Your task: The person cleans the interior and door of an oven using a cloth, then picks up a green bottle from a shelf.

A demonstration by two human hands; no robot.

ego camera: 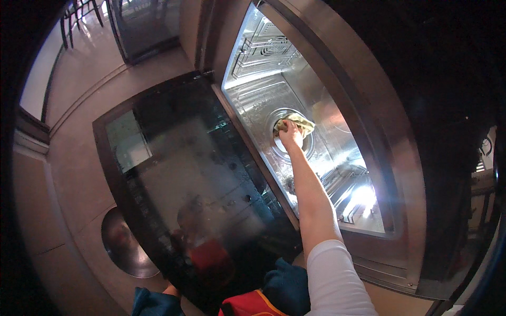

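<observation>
My right hand (291, 135) reaches into a steel oven cavity (253, 94) and grips a yellowish-green cloth (302, 122). The cloth lies bunched over a round, ringed recess (281, 147) in the cavity's bottom. My left hand is out of view; only a bit of bare skin shows at the lower edge, beside the oven door. The opened glass oven door (178, 158) lies folded down in front of the cavity, with smears and reflections on its glass.
A round metal bowl (128, 245) stands on the floor (79, 185), partly behind the door. Wire side racks (350, 189) and a bright light are inside the oven. Chair legs (71, 27) and a dark glass panel (146, 27) are at the upper left.
</observation>
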